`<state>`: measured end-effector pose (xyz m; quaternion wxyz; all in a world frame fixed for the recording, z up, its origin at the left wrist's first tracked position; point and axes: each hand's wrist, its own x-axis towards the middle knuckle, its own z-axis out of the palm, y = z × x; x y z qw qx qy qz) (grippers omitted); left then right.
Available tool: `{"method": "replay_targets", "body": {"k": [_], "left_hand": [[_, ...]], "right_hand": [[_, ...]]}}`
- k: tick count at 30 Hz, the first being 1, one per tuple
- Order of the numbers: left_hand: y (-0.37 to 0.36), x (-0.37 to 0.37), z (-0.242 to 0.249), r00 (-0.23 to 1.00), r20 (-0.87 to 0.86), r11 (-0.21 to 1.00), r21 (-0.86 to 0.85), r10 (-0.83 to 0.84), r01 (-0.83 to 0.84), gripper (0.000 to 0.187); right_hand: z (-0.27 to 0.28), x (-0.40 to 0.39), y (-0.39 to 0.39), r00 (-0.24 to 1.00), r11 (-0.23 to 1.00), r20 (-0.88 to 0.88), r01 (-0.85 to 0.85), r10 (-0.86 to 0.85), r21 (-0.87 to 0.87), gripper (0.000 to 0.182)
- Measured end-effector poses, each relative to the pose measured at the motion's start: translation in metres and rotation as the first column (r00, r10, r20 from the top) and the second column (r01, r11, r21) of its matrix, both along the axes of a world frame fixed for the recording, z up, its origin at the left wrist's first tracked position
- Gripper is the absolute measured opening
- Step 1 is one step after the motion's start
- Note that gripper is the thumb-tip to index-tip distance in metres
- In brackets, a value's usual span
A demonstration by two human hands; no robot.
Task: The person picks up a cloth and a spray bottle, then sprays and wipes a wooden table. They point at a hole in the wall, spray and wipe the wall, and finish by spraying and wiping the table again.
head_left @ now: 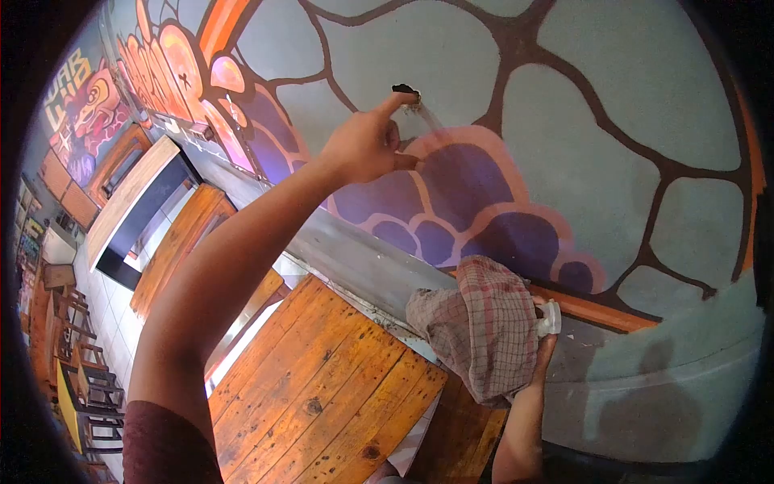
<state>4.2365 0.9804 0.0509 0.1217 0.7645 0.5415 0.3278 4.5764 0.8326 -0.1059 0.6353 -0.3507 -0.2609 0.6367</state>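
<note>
The left hand (360, 147), thumb apart from its outstretched index finger (395, 102), grips nothing visible, its fingertip at the lower edge of the hole (402, 88) in the painted wall (411, 44). Below and right of the hole, the right hand (547, 348) is clamped on a checked cloth (504, 335) and a small whitish object (550, 319). A wooden table (314, 387) stands below the hole.

A knotty wooden table (314, 383) stands apart from dark chairs (100, 377) farther off

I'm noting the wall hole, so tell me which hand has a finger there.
The left hand, its index finger at the hole; the right hand holds the checked cloth, lower down.
</note>
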Motion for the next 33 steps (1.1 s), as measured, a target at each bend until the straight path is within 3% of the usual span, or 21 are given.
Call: {"method": "replay_targets", "body": {"k": [2, 4, 5, 7, 9, 11, 13, 14, 16, 18, 19, 21, 23, 28, 31, 33], "left_hand": [[-0.006, -0.012, 0.001, 0.999, -0.025, 1.0, -0.008, 0.02, -0.02, 0.078], [-0.012, -0.014, 0.005, 0.998, -0.056, 0.999, -0.012, 0.038, -0.039, 0.079], [-0.014, -0.015, 0.008, 0.995, -0.076, 0.998, 0.009, 0.062, -0.062, 0.078], [-0.014, -0.013, 0.009, 0.991, -0.096, 0.996, 0.03, 0.089, -0.087, 0.079], [-0.004, -0.003, 0.009, 0.979, -0.148, 0.985, 0.123, 0.142, -0.125, 0.081], [0.01, 0.006, 0.01, 0.974, -0.153, 0.983, 0.103, 0.165, -0.15, 0.084], [0.012, 0.011, 0.012, 0.97, -0.159, 0.981, 0.081, 0.185, -0.174, 0.087], [0.012, 0.013, 0.011, 0.963, -0.19, 0.981, 0.063, 0.192, -0.184, 0.086], [0.009, 0.017, 0.008, 0.956, -0.225, 0.982, 0.047, 0.191, -0.185, 0.085], [0.002, 0.012, 0.004, 0.991, -0.066, 0.987, 0.116, 0.117, -0.109, 0.077], [-0.006, 0.01, 0.006, 0.991, -0.066, 0.988, 0.115, 0.113, -0.105, 0.077], [-0.019, 0.002, 0.012, 0.965, -0.036, 0.962, 0.101, 0.259, -0.254, 0.072], [-0.019, -0.002, 0.01, 0.968, -0.036, 0.961, 0.132, 0.248, -0.242, 0.072], [-0.021, 0.006, 0.021, 0.943, -0.216, 0.961, 0.168, 0.252, -0.219, 0.076], [-0.024, 0.012, 0.034, 0.923, -0.255, 0.954, 0.168, 0.287, -0.25, 0.085], [-0.023, 0.013, 0.033, 0.91, -0.299, 0.954, 0.181, 0.286, -0.24, 0.088]], "right_hand": [[0.001, -0.001, -0.001, 0.999, 0.999, 0.032, -0.002, 0.001, 0.032, 0.046], [-0.008, 0.003, -0.003, 0.959, 0.969, 0.282, -0.042, -0.029, 0.245, 0.047], [-0.015, 0.004, -0.001, 0.96, 0.968, 0.278, -0.041, -0.03, 0.246, 0.047], [-0.024, 0.006, -0.001, 0.984, 0.995, 0.172, 0.031, -0.048, 0.1, 0.043], [-0.022, 0.003, -0.005, 0.99, 0.995, 0.14, -0.009, -0.005, 0.101, 0.043], [-0.018, -0.002, -0.009, 0.993, 0.993, 0.112, -0.049, 0.037, 0.105, 0.044], [-0.016, -0.003, -0.012, 0.994, 0.998, -0.081, -0.067, 0.068, 0.018, 0.041], [-0.018, 0.0, -0.013, 0.995, 0.998, -0.078, -0.066, 0.068, 0.019, 0.041], [-0.028, 0.007, -0.016, 0.992, 0.997, 0.123, -0.048, 0.04, 0.065, 0.042], [-0.055, 0.019, -0.016, 0.988, 0.999, 0.155, -0.002, -0.004, 0.038, 0.042], [-0.062, 0.022, -0.017, 0.981, 0.999, 0.188, 0.04, -0.041, 0.012, 0.042], [-0.069, 0.027, -0.021, 0.972, 0.998, 0.233, 0.033, -0.043, 0.047, 0.04], [-0.07, 0.026, -0.023, 0.961, 0.996, 0.274, 0.021, -0.043, 0.082, 0.038], [-0.061, 0.018, -0.024, 0.855, 0.993, 0.513, 0.026, -0.08, 0.112, 0.038], [-0.045, 0.012, -0.03, 0.828, 0.999, 0.56, 0.001, -0.021, 0.035, 0.038], [-0.053, 0.015, -0.034, 0.829, 0.996, 0.557, -0.001, -0.048, 0.087, 0.037]]}}
